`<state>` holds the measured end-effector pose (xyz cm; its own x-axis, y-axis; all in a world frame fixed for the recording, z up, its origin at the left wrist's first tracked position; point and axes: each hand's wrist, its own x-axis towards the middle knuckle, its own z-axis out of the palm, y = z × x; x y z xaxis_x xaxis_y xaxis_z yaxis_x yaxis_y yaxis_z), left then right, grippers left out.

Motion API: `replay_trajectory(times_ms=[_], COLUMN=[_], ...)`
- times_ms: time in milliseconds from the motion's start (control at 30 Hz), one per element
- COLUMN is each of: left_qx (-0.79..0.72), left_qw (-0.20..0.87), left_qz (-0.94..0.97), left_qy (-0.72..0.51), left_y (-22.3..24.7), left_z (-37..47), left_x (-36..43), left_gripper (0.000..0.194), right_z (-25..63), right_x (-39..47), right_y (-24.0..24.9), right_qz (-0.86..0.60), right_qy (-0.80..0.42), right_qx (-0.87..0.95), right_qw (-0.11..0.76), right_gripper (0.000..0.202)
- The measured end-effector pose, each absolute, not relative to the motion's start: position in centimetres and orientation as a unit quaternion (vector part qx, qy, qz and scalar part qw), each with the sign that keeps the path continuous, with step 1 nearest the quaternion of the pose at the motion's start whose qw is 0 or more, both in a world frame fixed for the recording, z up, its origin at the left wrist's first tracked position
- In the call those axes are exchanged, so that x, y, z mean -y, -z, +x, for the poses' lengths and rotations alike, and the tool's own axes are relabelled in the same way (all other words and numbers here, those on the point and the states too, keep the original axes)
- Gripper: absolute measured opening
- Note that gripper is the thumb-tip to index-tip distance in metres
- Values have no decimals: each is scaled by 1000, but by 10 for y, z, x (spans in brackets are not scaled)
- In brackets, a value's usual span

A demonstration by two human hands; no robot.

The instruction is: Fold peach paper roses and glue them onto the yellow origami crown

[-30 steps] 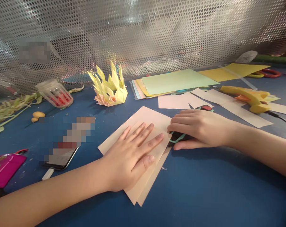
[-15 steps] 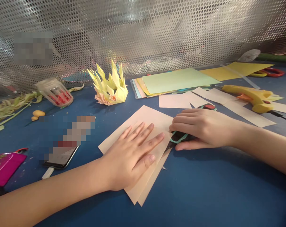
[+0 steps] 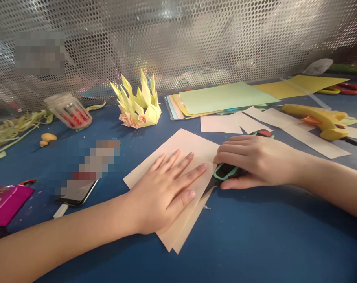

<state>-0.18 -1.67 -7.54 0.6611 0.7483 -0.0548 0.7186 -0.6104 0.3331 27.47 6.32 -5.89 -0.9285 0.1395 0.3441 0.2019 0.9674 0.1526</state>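
My left hand [image 3: 166,190] lies flat with fingers spread on a pale pink sheet of paper [image 3: 181,143]. Beneath its right edge shows a narrow strip of a lower layer [image 3: 186,228]. My right hand [image 3: 252,161] is wrapped round a black utility knife [image 3: 227,171] with teal trim and a red part near its far end. Its dark blade points down and left, at the right edge of the upper paper and over the lower layer. How much of the blade is under the paper I cannot tell.
Behind stand a yellow folded-paper crown [image 3: 140,106] and a stack of coloured paper [image 3: 225,98]. Cut paper strips [image 3: 314,137] and a yellow glue gun [image 3: 320,118] lie right. Left are a phone [image 3: 78,192], a tipped jar [image 3: 69,112] and a magenta object [image 3: 10,204].
The knife and my right hand have shifted very slightly down along the paper's edge. My left hand stays flat in place, while the whole view has tilted a little.
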Motion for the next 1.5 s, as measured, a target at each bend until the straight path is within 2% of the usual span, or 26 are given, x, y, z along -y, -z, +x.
replay_trajectory(times_ms=[333, 600, 1100, 1500], left_qx=[-423, -488, -478, -475], left_qw=[158, 159, 130, 134], left_qz=[892, 858, 868, 869], left_qy=[-35, -22, -24, -21], left_y=[75, 72, 74, 73], left_z=[-2, 7, 8, 7], left_x=[19, 23, 23, 23], left_gripper=[60, 65, 65, 66], right_z=[269, 271, 266, 262], right_x=[-55, -64, -59, -51], right_y=[57, 57, 62, 62], right_qz=[-103, -90, -80, -80], right_qy=[70, 72, 58, 149], right_qx=[976, 976, 973, 965], right_qw=[177, 184, 210, 199], right_gripper=[44, 41, 38, 38])
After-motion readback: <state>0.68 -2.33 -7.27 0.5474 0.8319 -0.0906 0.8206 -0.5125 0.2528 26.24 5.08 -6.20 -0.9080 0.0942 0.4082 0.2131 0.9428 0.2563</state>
